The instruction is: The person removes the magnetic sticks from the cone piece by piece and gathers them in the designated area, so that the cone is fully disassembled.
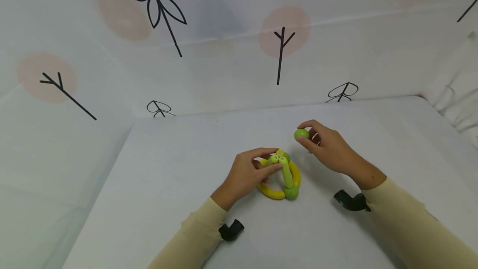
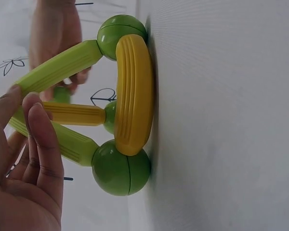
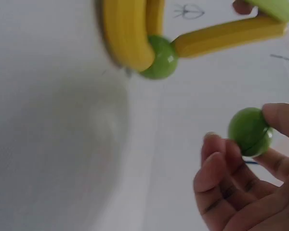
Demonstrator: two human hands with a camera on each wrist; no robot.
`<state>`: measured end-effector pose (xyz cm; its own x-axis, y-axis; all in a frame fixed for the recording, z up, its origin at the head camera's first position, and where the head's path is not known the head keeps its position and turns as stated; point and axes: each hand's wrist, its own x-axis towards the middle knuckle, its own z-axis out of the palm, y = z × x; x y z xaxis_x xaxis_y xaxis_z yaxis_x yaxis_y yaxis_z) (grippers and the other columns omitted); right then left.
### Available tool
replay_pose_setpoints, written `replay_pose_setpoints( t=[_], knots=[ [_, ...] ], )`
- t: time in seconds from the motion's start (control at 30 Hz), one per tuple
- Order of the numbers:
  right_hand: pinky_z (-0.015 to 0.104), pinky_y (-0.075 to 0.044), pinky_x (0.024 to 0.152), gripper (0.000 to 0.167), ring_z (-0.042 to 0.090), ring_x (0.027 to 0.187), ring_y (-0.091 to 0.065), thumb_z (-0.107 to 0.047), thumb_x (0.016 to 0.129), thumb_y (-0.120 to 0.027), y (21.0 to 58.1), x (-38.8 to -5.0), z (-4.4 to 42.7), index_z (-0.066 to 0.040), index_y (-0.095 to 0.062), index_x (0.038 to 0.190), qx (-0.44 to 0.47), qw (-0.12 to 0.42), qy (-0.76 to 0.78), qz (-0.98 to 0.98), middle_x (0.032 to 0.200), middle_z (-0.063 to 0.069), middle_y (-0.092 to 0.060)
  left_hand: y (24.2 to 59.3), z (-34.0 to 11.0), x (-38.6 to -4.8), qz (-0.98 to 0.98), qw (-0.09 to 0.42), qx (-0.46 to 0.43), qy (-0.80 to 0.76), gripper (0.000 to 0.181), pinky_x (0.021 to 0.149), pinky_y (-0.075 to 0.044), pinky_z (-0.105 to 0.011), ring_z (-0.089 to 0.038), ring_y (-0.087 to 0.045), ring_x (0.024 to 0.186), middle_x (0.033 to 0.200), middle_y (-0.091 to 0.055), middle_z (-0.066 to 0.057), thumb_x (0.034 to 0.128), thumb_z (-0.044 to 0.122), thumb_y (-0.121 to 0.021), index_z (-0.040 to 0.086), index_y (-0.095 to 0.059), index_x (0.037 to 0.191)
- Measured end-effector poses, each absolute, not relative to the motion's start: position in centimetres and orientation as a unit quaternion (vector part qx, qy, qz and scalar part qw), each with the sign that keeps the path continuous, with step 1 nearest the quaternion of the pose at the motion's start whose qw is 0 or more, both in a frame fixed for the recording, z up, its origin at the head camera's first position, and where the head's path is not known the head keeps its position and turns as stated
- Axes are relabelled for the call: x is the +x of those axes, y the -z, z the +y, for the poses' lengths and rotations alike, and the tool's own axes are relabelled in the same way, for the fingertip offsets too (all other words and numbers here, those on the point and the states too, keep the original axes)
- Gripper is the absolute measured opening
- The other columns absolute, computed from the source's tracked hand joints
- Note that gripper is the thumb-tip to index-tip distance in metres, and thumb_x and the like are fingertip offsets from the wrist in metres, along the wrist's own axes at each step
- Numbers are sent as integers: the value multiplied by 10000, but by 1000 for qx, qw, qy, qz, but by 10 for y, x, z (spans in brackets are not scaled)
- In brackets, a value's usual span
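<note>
Head: at lower centre, the left hand (image 1: 246, 169) is pinching the tops of three converging rods (image 1: 286, 173), which are standing on a yellow ring (image 1: 271, 194) with green connector balls (image 1: 291, 193). Right of centre, the right hand (image 1: 330, 146) is holding a loose green ball (image 1: 300, 133).

Left wrist: at centre, base joints are looking complete.

Right wrist: at right, the loose green ball is sitting apart, seemingly left to join. No lettering is showing.

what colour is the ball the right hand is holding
Green. The ball shows best in the right wrist view.
</note>
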<state>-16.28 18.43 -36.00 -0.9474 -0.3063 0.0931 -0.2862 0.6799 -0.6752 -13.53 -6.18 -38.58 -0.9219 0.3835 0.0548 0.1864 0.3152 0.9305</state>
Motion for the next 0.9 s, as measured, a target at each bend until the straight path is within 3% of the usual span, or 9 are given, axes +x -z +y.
replay_pose_setpoints(
  t=[0.5, 0.9],
  knots=[
    [301, -467, 618, 381, 190, 745, -556, -138, 983, -611, 392, -183, 203, -31, -530, 1339, -135, 111, 305, 936, 927, 134, -641, 384, -62, -135, 812, 91, 177, -548, 407, 573, -547, -263, -106, -622, 583, 1125, -658, 6, 883, 292, -775, 278, -682, 1279],
    [320, -493, 656, 496, 200, 773, -575, -206, 981, -625, 392, -184, 200, -14, -471, 1411, -127, 107, 272, 948, 965, 162, -654, 383, -63, -135, 818, 91, 181, -539, 404, 572, -544, -259, -119, -631, 594, 1120, -649, 10, 887, 299, -770, 285, -678, 1280]
  ],
)
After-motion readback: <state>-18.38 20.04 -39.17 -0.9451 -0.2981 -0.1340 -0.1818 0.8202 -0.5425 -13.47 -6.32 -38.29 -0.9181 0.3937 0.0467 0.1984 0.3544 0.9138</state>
